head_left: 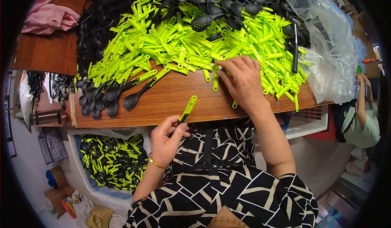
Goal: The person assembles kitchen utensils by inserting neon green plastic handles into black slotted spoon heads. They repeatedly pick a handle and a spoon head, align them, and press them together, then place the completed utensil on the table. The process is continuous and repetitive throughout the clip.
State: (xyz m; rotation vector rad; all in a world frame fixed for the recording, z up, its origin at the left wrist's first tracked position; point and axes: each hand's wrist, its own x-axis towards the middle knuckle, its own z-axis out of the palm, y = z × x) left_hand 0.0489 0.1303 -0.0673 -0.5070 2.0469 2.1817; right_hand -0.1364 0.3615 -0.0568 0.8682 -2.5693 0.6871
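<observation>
My left hand (166, 140) is closed at the table's front edge, around the black neck of a spoon with a bright green handle (190, 105). The handle points up and away; the spoon's bowl is hidden by the hand. At the near edge of a heap of loose green handles (163, 44), my right hand (244, 83) has thumb and fingertips pinched on a green handle (216, 79). Several joined spoons, with black perforated bowls (131, 101) and green handles, lie on the table to the left. Black slotted spoon heads (201, 23) are piled behind the green handles.
A hammer (295, 51) with a black grip rests on the heap's right side, next to clear plastic sheeting (334, 44). Below the table at left stands a lined bin (87, 175) of green-and-black spoons. Pink cloth (51, 16) lies far left. Another person (360, 114) is at the right.
</observation>
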